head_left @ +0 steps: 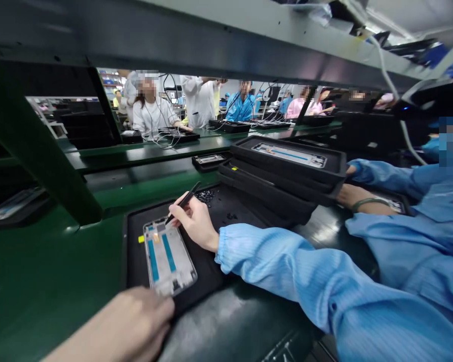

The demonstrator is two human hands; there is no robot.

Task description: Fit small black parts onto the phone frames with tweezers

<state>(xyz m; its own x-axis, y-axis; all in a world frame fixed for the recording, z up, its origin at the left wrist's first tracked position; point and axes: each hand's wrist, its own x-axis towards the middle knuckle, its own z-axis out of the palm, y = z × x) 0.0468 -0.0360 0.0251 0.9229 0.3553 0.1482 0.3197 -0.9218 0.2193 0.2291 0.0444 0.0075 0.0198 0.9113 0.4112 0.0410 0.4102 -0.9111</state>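
A silver phone frame (179, 259) with two blue strips lies in a black foam tray (136, 271). My right hand (196, 221), in a blue sleeve, grips black tweezers (189, 196) whose tip points down at the frame's top edge. At the frame's lower end is my left hand (136, 319), blurred, its fingers bent and their tips hidden from view. A yellow tab (141, 239) sticks out at the frame's left side. Small black parts (207, 197) lie in a heap behind my right hand.
Stacked black trays (287, 176) stand behind the work tray, the top one holding another phone frame (290, 155). A green post (60, 166) slants at left and a metal shelf (173, 45) crosses overhead. A co-worker's hands (357, 196) are close at right. People sit across the line.
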